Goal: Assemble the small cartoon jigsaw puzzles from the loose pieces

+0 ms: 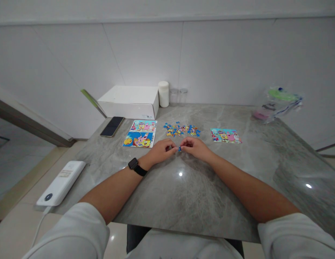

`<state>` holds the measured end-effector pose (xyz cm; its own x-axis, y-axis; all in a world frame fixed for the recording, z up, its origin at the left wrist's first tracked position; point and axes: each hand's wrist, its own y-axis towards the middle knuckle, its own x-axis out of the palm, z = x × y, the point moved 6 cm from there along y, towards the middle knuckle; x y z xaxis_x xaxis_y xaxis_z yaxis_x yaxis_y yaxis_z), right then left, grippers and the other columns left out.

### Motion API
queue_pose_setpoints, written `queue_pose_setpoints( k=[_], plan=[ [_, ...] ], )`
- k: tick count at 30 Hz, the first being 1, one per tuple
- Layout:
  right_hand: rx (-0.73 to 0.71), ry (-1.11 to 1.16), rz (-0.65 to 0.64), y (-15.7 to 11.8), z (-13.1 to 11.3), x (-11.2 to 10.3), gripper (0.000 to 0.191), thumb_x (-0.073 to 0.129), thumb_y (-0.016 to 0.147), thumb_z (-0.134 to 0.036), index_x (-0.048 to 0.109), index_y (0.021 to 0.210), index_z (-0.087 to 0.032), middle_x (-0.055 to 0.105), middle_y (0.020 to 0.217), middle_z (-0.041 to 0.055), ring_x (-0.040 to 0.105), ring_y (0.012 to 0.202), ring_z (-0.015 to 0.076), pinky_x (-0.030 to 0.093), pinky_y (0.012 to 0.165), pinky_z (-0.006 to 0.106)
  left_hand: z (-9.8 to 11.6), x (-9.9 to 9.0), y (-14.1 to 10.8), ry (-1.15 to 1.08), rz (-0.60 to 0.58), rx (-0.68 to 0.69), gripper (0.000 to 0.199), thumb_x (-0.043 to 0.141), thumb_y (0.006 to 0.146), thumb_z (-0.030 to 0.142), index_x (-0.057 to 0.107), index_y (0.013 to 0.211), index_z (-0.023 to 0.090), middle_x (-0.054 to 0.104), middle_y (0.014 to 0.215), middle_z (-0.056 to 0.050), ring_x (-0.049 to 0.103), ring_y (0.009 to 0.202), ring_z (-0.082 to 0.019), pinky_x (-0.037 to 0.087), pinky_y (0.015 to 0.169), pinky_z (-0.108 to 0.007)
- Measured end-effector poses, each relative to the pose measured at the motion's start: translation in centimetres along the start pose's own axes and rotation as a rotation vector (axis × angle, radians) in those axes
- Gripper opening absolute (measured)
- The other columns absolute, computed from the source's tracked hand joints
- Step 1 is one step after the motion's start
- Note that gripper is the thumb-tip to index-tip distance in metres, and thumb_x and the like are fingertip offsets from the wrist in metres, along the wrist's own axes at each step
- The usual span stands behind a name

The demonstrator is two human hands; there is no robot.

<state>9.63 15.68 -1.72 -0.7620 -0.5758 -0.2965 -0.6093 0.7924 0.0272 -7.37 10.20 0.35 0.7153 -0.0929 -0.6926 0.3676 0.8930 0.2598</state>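
Between the fingertips of both hands, just above or on the grey tabletop, is a small blue jigsaw puzzle piece (179,149); whether it is one piece or two joined I cannot tell. My left hand (163,150), with a black watch on its wrist, pinches it from the left. From the right, my right hand (196,147) pinches it with thumb and forefinger. Just beyond the hands lies a loose heap of colourful puzzle pieces (183,129). A two-panel cartoon picture sheet (140,134) lies flat to the left, and a single cartoon picture card (226,136) to the right.
A black phone (112,126) lies left, before a white box (129,100). By the wall stand a white bottle (163,94) and two clear glasses (178,97). A plastic bag (277,104) sits far right. A corded white power bank (62,182) rests at the left edge.
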Motion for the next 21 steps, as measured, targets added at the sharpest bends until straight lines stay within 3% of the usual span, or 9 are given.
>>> queue_pose_setpoints(
  k=[5, 10, 17, 21],
  plan=[
    [0.03, 0.08, 0.022, 0.0, 0.0, 0.3, 0.031, 0.078, 0.074, -0.046, 0.067, 0.086, -0.019, 0.064, 0.072, -0.0022, 0.056, 0.065, 0.0136, 0.043, 0.064, 0.027, 0.0, 0.3, -0.1, -0.079, 0.016, -0.017, 0.02, 0.067, 0.094, 0.036, 0.073, 0.086, 0.019, 0.066, 0.081, -0.001, 0.057, 0.07, -0.014, 0.043, 0.067, -0.027],
    [-0.002, -0.007, 0.046, -0.1, -0.3, 0.3, 0.03, 0.076, 0.076, -0.046, 0.07, 0.088, -0.02, 0.066, 0.074, -0.0015, 0.056, 0.067, 0.0145, 0.043, 0.066, 0.028, -0.4, 0.6, 0.0, -0.086, 0.012, 0.007, 0.016, 0.065, 0.094, 0.03, 0.074, 0.088, 0.018, 0.067, 0.081, -0.001, 0.057, 0.071, -0.014, 0.043, 0.067, -0.027],
    [-0.018, -0.244, -0.012, -0.5, -0.4, 0.3, 0.011, 0.069, 0.082, -0.027, 0.075, 0.087, -0.02, 0.071, 0.076, -0.0013, 0.06, 0.071, 0.0143, 0.044, 0.067, 0.026, 0.3, 0.6, 0.0, 0.072, -0.038, 0.142, 0.016, 0.062, 0.096, 0.027, 0.074, 0.088, 0.019, 0.069, 0.084, -0.004, 0.062, 0.081, -0.017, 0.047, 0.078, -0.03],
    [0.001, -0.414, -0.122, -1.0, -0.5, 1.0, 0.009, 0.071, 0.084, -0.019, 0.078, 0.088, -0.021, 0.073, 0.076, -0.0019, 0.063, 0.071, 0.014, 0.044, 0.068, 0.025, -0.1, 0.3, 0.1, 0.144, -0.002, 0.131, 0.015, 0.061, 0.097, 0.025, 0.073, 0.091, 0.019, 0.069, 0.087, -0.004, 0.063, 0.083, -0.018, 0.048, 0.08, -0.032]
  ],
)
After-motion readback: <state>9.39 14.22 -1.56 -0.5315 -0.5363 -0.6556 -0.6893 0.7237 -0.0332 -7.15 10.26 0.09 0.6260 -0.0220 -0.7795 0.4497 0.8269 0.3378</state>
